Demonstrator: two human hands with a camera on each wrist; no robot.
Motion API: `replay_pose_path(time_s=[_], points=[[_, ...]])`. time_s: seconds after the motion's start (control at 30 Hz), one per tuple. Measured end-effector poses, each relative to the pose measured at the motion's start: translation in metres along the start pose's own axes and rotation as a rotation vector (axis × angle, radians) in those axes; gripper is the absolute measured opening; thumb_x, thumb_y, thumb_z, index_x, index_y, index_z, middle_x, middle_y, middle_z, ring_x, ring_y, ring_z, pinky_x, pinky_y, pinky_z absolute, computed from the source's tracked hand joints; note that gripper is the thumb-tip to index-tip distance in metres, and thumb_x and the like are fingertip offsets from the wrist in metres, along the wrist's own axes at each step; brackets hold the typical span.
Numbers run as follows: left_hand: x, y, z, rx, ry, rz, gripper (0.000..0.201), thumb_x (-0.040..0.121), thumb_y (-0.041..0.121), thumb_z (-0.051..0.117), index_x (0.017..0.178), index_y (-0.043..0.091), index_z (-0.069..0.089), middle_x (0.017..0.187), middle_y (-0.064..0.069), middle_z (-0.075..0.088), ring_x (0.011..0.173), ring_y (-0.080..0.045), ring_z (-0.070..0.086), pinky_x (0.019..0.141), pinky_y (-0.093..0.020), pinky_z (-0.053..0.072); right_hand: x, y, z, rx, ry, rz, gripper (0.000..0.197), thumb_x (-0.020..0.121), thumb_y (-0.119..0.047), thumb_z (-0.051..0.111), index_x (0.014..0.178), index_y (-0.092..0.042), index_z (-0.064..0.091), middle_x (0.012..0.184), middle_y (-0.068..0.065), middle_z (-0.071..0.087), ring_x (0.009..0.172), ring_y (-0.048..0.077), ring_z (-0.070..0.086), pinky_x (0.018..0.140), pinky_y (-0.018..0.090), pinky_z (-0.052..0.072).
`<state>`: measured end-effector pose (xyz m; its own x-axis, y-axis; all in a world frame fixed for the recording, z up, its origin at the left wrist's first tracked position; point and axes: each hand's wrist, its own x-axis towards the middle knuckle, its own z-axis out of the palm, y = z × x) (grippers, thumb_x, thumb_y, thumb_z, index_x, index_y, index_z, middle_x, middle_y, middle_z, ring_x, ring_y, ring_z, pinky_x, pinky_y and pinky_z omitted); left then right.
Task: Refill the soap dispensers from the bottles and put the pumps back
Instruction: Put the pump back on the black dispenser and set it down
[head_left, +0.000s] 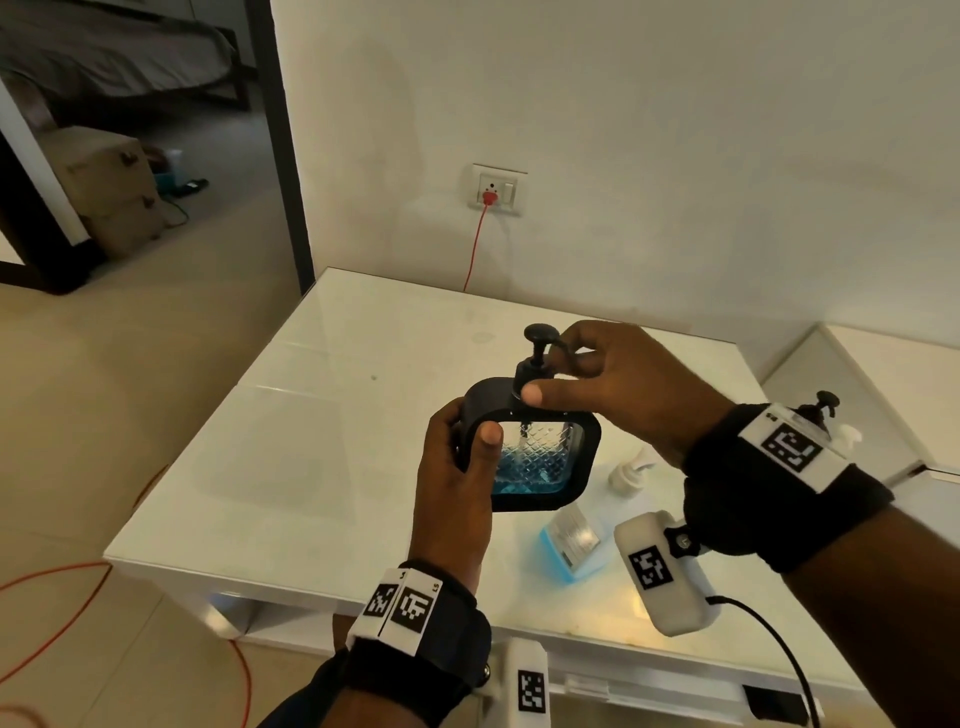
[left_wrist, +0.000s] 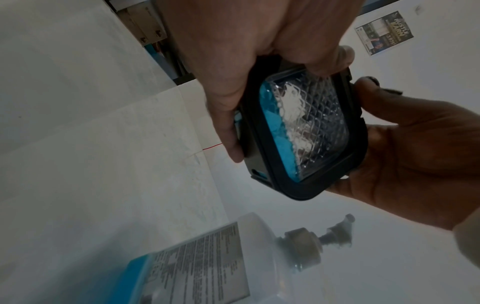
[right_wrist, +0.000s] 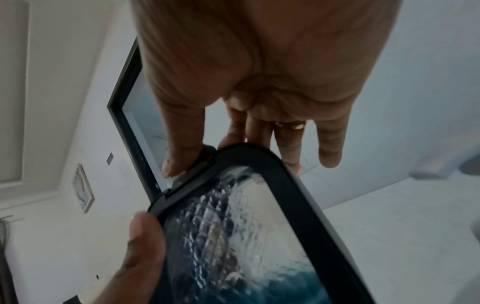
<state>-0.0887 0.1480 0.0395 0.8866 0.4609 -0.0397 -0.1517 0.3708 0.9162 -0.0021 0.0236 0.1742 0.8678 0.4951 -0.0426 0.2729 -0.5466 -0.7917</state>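
From the head view, the left hand (head_left: 457, 467) gripped the dispenser (head_left: 540, 457) by its side, held up over the middle of the tabletop (head_left: 322, 415), thumb across the patterned window. The right hand (head_left: 613, 384) pinched the collar of the black pump (head_left: 535, 358) between thumb and fingers, seemingly screwing it back on. Blue soap sat only in the lower part. The refill bottle (head_left: 571, 540) lay on its side toward the near right corner, and a second pump top showed behind the right wrist.

The left wrist view showed what the head view did not: the dispenser tilted, the soap (left_wrist: 275, 131) pooled against one side, and the left fingers (left_wrist: 228, 123) wrapped round the frame's far side. The bottle (left_wrist: 207, 261) appeared below, pump still fitted, label up.

The right wrist view came closest to the neck: the thumb (right_wrist: 179, 152) pressed on the collar (right_wrist: 205, 156), with the other fingers behind it. The threads themselves were hidden.

I judged the risk to be a cross-threaded collar, since the dispenser was held aslant in mid-air. A soapy frame could also slip from the left hand.
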Motion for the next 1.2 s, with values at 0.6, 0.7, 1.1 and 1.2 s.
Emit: replay_pose_path(time_s=[0.6, 0.7, 1.1, 1.2], points=[[-0.001, 0.003, 0.0, -0.053, -0.023, -0.072, 0.076, 0.07, 0.071, 0.069, 0.132, 0.028, 0.062, 0.127, -0.005, 0.071, 0.118, -0.028, 0.071, 0.097, -0.064, 0.057, 0.004, 0.001, -0.008, 0.147, -0.16, -0.067, 0.031, 0.092, -0.004, 0.068, 0.122, -0.011, 0.071, 0.113, -0.001, 0.076, 0.107, 0.01, 0.071, 0.098, 0.022, 0.053], [-0.001, 0.001, -0.001, -0.025, -0.03, -0.069, 0.073, 0.069, 0.073, 0.067, 0.128, 0.03, 0.061, 0.123, -0.003, 0.072, 0.115, -0.027, 0.072, 0.096, -0.064, 0.058, 0.008, 0.002, -0.004, 0.09, -0.157, -0.051, 0.027, 0.09, -0.012, 0.073, 0.116, -0.012, 0.071, 0.108, -0.001, 0.078, 0.102, 0.014, 0.073, 0.102, 0.034, 0.053], [-0.002, 0.002, -0.002, 0.064, -0.091, 0.035, 0.061, 0.077, 0.067, 0.065, 0.126, 0.031, 0.056, 0.118, 0.003, 0.071, 0.109, -0.018, 0.073, 0.086, -0.041, 0.064, 0.006, -0.002, -0.015, 0.101, -0.339, -0.096, 0.034, 0.096, -0.008, 0.062, 0.13, -0.008, 0.065, 0.122, 0.001, 0.073, 0.11, 0.009, 0.069, 0.088, 0.015, 0.052], [-0.004, 0.004, 0.0, 0.097, -0.098, 0.039, 0.044, 0.09, 0.054, 0.065, 0.125, 0.03, 0.055, 0.117, 0.006, 0.069, 0.106, -0.007, 0.072, 0.078, -0.027, 0.062, 0.005, 0.0, -0.015, 0.039, -0.266, -0.141, 0.024, 0.091, -0.012, 0.07, 0.115, -0.011, 0.073, 0.112, 0.001, 0.077, 0.106, 0.013, 0.072, 0.092, 0.02, 0.054]])
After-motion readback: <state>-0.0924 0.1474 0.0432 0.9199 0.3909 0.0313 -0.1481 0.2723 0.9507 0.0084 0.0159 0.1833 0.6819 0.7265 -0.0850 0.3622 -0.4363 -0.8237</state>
